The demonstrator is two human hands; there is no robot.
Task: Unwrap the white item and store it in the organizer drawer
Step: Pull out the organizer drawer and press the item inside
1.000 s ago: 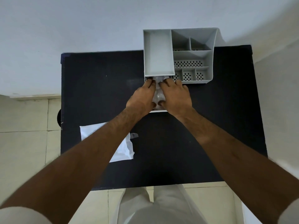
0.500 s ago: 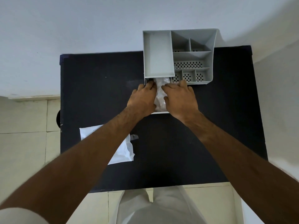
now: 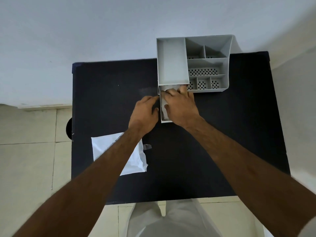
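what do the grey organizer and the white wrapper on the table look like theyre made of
Grey compartmented organizer: likely rigid matte plastic, given thin straight walls and perforated floors. Flat white wrapper: probably thin plastic film or coated paper; it is creased with a slight sheen, so hard to tell.

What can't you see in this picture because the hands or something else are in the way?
All in the head view:
- White item in the drawer: mostly hidden under the right hand.
- Drawer's right side: covered by that hand.
- White wrapper: its middle is hidden by the left forearm.
- Organizer: its front face is not visible from above.
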